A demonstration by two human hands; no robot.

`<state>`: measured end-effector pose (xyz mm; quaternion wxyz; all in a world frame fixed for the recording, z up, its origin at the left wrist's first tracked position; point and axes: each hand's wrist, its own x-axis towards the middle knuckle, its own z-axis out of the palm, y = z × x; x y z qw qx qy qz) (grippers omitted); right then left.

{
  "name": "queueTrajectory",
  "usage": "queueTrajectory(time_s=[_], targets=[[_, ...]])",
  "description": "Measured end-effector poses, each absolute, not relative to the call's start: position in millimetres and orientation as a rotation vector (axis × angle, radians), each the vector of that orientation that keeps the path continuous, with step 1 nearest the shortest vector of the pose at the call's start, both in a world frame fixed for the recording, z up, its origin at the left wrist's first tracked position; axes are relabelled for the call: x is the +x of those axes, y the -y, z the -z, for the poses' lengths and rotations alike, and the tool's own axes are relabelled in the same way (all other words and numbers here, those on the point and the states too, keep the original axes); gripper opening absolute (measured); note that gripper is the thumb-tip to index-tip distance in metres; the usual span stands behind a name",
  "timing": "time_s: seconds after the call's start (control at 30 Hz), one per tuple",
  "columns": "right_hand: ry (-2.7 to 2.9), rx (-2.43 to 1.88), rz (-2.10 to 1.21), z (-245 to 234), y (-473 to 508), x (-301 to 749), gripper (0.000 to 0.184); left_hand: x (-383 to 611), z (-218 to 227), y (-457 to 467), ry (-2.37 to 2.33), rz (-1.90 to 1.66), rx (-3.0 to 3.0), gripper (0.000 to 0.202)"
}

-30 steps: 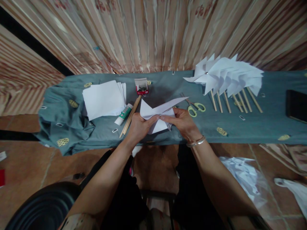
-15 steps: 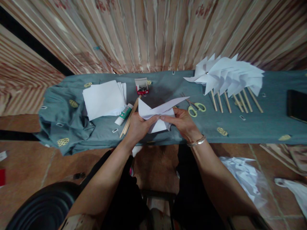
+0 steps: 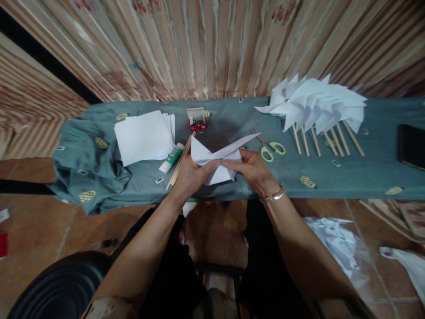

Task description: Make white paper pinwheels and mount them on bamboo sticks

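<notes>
A white paper pinwheel (image 3: 219, 176) with folded blades is held over the front of the table, between my two hands. My left hand (image 3: 193, 173) grips its left side, thumb pressed at the centre. From the right, my right hand (image 3: 255, 172) pinches it, its thumb meeting the left thumb at the middle. The fingers beneath the paper are hidden. Just left of my left hand lie thin wooden sticks (image 3: 179, 165) and a green-and-white glue stick (image 3: 171, 157). Scissors (image 3: 270, 148) with light green handles rest beyond my right hand.
A stack of white paper (image 3: 144, 138) lies at the left of the cloth-covered table (image 3: 361, 177). Behind my hands sits an open red box (image 3: 196, 119) of small metal pins. Finished pinwheels (image 3: 318, 104) on sticks overlap at the right, with a dark flat object (image 3: 411, 144) beyond them.
Almost nothing differs. The pinwheel's upper blades have shifted very slightly, while both hands keep the same grip at its centre.
</notes>
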<state>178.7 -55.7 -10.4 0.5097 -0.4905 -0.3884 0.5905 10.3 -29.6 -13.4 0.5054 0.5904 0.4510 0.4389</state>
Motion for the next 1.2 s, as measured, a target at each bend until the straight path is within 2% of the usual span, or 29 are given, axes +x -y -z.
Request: queueTrajectory(time_s=[0.33,0.8,1.2], targets=[[0.948,-1.218,-1.406,10.6,55.6,178.8,0.028,9.4,17.4,27.1,-1.074,-1.044,1.404,0.035],[0.893,-1.224,-1.484,10.0,56.3,175.5,0.031,8.5,15.7,28.8,-1.095,-1.044,1.396,0.029],[0.914,-1.234,-1.445,8.2,56.4,176.7,0.033,9.5,14.9,28.8,-1.092,-1.016,1.371,0.033]])
